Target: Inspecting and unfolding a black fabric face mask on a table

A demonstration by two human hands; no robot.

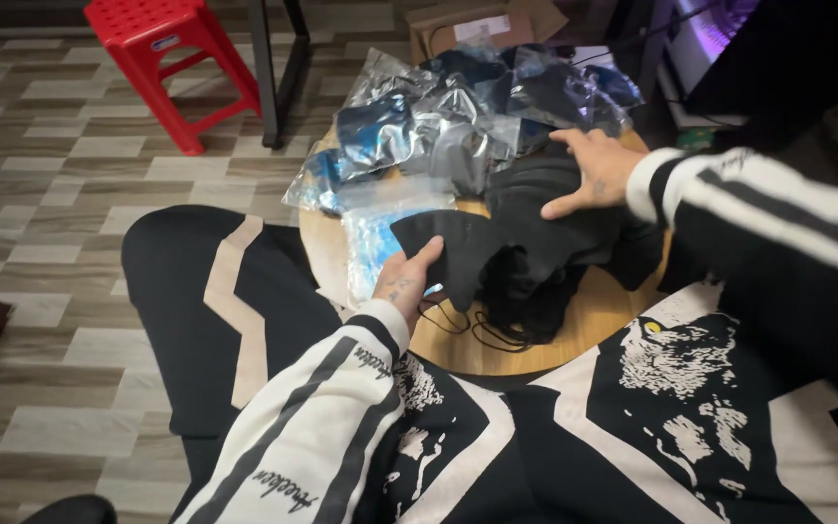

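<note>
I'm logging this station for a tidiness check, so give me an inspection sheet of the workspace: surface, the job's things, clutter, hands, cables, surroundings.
Surface: small round wooden table, mostly covered.
Job's things: pile of black fabric pieces with thin black loops trailing at the near edge.
Clutter: heap of clear plastic bags holding dark items; one flat bag with light blue contents.
Hands: left hand grips the edge of a black piece; right hand rests flat on the pile.
Cables: nothing seen for certain.
Surroundings: red plastic stool, cardboard box, wood-pattern tiled floor.
</note>
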